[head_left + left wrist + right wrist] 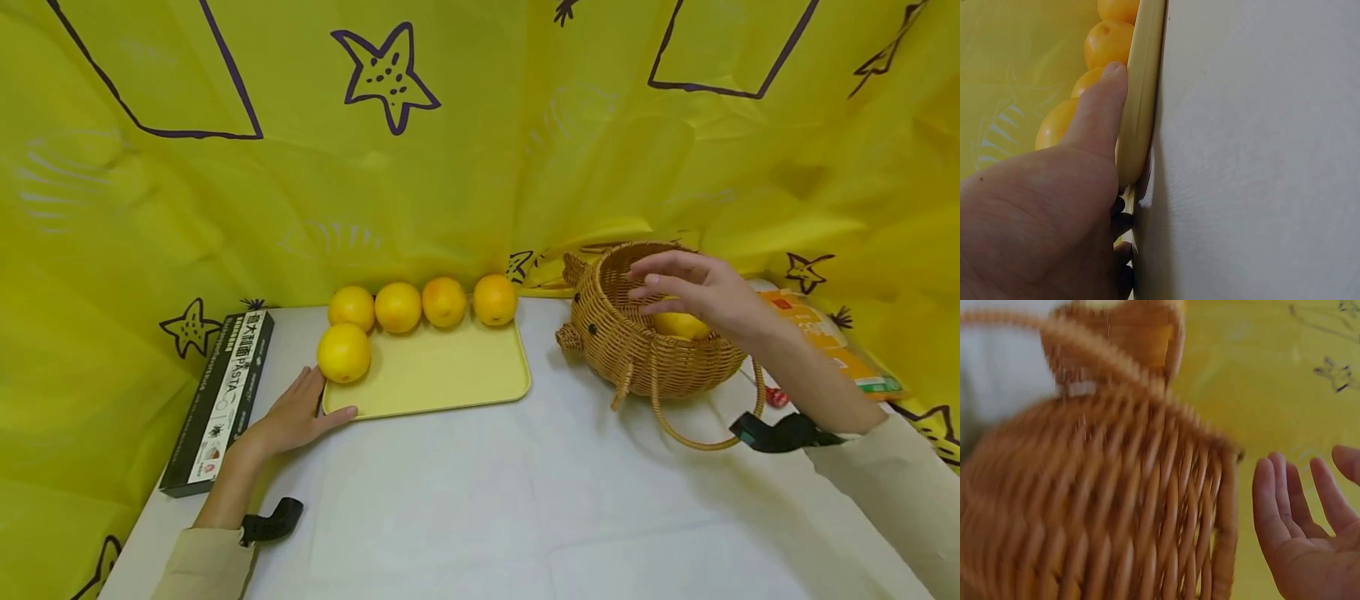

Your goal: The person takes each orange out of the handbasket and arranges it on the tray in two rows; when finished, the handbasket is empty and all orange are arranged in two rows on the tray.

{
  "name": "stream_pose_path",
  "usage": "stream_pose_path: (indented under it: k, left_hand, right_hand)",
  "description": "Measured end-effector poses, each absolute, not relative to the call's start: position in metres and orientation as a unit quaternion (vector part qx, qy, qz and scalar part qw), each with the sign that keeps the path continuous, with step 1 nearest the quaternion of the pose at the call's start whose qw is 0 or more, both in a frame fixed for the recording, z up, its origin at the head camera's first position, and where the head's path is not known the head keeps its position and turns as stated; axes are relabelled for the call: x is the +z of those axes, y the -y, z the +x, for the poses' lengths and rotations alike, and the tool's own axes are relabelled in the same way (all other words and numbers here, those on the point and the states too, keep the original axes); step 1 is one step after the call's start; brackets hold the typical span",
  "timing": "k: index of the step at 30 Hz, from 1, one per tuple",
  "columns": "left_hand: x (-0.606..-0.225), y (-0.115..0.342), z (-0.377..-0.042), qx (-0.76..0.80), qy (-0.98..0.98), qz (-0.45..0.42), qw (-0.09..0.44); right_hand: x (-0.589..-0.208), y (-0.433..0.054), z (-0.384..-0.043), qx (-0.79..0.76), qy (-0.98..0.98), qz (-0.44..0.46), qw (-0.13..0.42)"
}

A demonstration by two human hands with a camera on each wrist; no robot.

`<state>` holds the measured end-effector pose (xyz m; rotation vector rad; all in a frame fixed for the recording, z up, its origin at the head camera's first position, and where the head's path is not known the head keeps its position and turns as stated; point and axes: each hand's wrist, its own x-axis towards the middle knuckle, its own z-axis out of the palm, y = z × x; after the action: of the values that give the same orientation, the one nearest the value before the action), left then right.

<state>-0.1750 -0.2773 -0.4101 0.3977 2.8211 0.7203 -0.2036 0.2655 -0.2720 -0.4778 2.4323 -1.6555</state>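
Note:
My left hand point(291, 419) rests against the left end of a pale yellow tray point(442, 379), fingers straight along its side. In the left wrist view, the thumb lies by the tray's rim point(1141, 100). Several oranges point(398, 307) line the tray's back edge, and another orange point(344, 352) sits in front at the left. Over the mouth of a wicker pig-shaped basket point(637, 354) hovers my right hand point(705, 292), fingers loosely bent around nothing. Inside the basket shows a yellow-orange fruit point(681, 326), partly hidden. The right wrist view has that hand point(1310, 531) apart from the wicker.
A black pasta box point(217, 408) lies left of the tray. Behind the basket's right side is an orange and white packet point(825, 342), with a small red item point(776, 397) nearby. The basket's handle point(693, 444) hangs toward the front. Yellow patterned cloth point(450, 192) rises behind the white table.

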Motion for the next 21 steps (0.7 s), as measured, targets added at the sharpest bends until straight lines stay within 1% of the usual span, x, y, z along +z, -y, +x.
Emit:
stream_pose_path:
  k: [4, 7, 14, 18, 21]
  left_hand:
    - [-0.409, 0.277, -0.175, 0.242, -0.956, 0.136, 0.099]
    - [-0.409, 0.277, -0.175, 0.245, -0.954, 0.138, 0.100]
    - [-0.406, 0.277, -0.175, 0.244, -0.955, 0.133, 0.100]
    - [-0.409, 0.276, -0.175, 0.244, -0.955, 0.136, 0.097]
    - [-0.411, 0.276, -0.175, 0.241, -0.956, 0.137, 0.099]
  right_hand:
    - [-0.261, -0.271, -0.235, -0.506, -0.846, -0.124, 0.115]
    - [-0.253, -0.280, -0.255, -0.469, -0.863, -0.123, 0.144]
    - [-0.239, -0.295, -0.297, -0.313, -0.906, -0.173, 0.227]
    - [-0.242, -0.297, -0.312, -0.246, -0.904, -0.208, 0.283]
    - [-0.248, -0.299, -0.319, -0.219, -0.899, -0.223, 0.308]
